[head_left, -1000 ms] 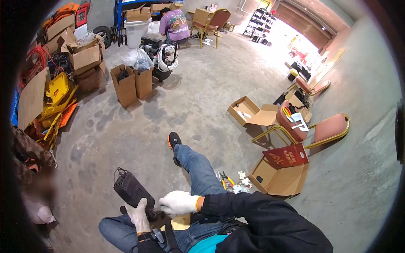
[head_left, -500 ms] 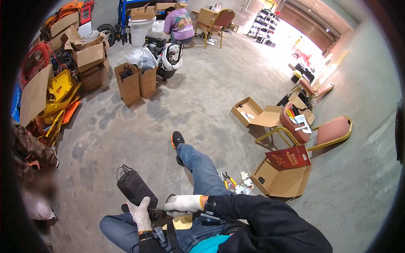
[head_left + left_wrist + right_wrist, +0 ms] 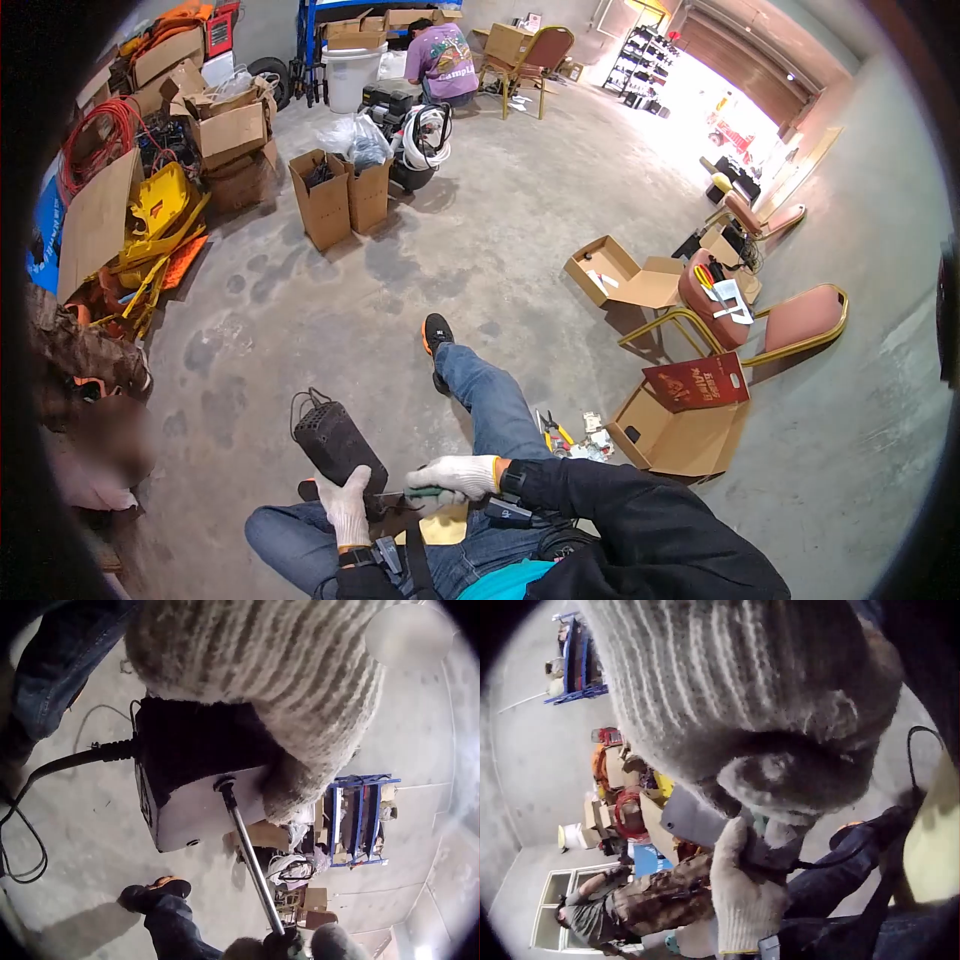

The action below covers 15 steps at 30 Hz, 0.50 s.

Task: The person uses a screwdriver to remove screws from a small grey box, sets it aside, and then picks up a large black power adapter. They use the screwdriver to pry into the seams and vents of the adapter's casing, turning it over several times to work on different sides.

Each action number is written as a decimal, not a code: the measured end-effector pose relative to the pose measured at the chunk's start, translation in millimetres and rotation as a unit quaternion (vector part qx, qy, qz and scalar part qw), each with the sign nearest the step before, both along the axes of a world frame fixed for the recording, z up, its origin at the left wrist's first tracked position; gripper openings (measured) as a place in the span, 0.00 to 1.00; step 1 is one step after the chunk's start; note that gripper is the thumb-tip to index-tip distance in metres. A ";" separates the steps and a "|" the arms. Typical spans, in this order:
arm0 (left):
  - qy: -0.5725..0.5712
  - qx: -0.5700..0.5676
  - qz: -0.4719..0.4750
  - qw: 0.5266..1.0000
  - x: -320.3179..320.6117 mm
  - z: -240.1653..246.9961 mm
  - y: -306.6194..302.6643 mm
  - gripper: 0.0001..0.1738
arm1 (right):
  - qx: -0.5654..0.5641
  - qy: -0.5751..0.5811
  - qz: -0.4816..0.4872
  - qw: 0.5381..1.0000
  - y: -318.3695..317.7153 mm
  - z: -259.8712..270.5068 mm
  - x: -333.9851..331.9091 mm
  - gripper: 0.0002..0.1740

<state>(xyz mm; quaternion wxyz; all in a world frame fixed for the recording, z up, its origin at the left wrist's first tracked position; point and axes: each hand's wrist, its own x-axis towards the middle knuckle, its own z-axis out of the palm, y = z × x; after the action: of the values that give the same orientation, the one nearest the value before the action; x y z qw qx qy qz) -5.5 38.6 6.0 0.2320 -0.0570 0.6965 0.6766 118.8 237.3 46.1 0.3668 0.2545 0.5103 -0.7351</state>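
Note:
A black box-shaped device [image 3: 340, 440] with a cable at its far end tilts over my bent leg. My gloved left hand [image 3: 346, 503] grips its near end, thumb on top. In the left wrist view, the device's pale end face [image 3: 214, 814] shows, with a cable [image 3: 90, 755] leaving the side. My gloved right hand [image 3: 455, 477] holds a screwdriver by its green handle [image 3: 425, 491]. The screwdriver's metal shaft [image 3: 251, 862] runs to a screw hole in that end face, its tip right at the hole. Part of the handle is hidden by the fingers.
Pliers [image 3: 556, 428] and small white parts [image 3: 596, 440] lie on the floor by my leg. An open carton [image 3: 690, 440] is at the right, near a chair [image 3: 715, 300] with tools on it. Other people are a person in purple [image 3: 440, 65] and one in camouflage trousers [image 3: 667, 900].
My right hand has turned and opened a little around the screwdriver, so its green handle now shows. My left hand keeps its grip on the device. The head view has swung slightly left.

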 end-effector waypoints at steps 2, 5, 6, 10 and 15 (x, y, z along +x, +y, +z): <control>0.011 -0.027 -0.006 1.000 0.4 5.3 1.0 0.49 | -0.004 -0.029 0.063 0.998 -4.3 2.3 2.9 0.27; 0.034 -0.064 -0.019 0.997 -1.8 -6.2 -3.6 0.47 | 0.067 0.023 0.112 0.991 -14.9 -9.3 2.2 0.25; 0.048 -0.074 -0.030 0.996 -3.0 -12.6 -6.2 0.46 | 0.264 0.211 0.166 0.926 -19.7 -19.8 4.8 0.23; 0.069 -0.187 -0.067 0.978 -6.0 -30.9 -9.0 0.45 | 0.515 0.301 0.310 0.741 -35.4 29.3 -1.7 0.20; 0.020 -0.035 -0.007 0.999 -4.5 -22.0 -6.1 0.44 | 0.259 0.126 0.053 0.956 -9.5 14.5 -10.8 0.24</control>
<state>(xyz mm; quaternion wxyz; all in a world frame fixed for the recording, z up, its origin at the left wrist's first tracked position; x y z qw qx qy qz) -10.0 32.5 -16.0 0.2205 -0.0461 0.7245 0.6514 108.0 227.8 60.5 0.2593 0.2191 0.7381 -0.5832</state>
